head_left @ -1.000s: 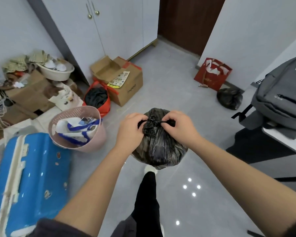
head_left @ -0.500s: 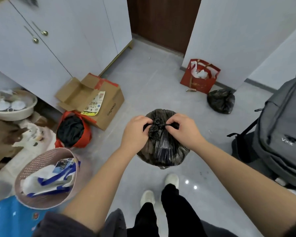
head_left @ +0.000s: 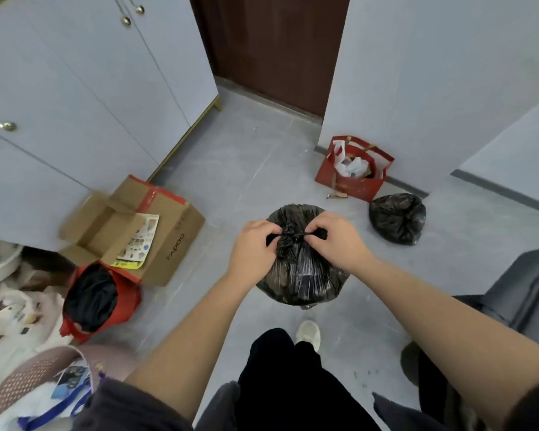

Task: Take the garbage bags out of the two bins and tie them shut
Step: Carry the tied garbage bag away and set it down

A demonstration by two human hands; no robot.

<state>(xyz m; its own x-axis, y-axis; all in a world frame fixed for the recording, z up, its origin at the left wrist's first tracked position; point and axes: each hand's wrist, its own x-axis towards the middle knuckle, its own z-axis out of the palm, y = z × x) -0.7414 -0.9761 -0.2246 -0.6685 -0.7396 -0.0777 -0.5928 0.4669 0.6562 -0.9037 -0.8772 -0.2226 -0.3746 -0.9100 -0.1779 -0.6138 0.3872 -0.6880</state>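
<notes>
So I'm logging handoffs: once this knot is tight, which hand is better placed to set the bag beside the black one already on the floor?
Probably the right hand: it pinches the knot of the held garbage bag, and the other tied bag lies on its side.

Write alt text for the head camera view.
Both hands, left hand and right hand, pull a knot tight atop a black garbage bag held above a grey floor; a second black bag sits beside a red paper bag.
</notes>
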